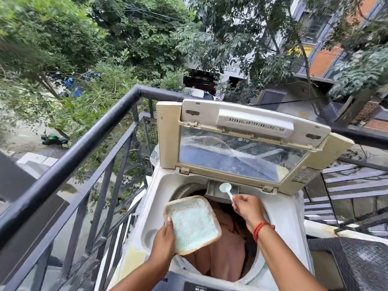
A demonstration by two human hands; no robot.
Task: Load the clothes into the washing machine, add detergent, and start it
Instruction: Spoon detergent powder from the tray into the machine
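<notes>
A white top-loading washing machine stands in front of me with its lid raised. Pinkish clothes fill the drum. My left hand grips a square plate coated with pale blue detergent powder, held tilted over the drum's left side. My right hand holds a small white spoon by its handle. The spoon's bowl, with blue detergent in it, sits over the detergent tray at the back rim of the tub.
A black metal balcony railing runs close along the left and behind the machine, with trees and a street far below. A dark chair stands at the right. The machine's control panel is at the bottom edge.
</notes>
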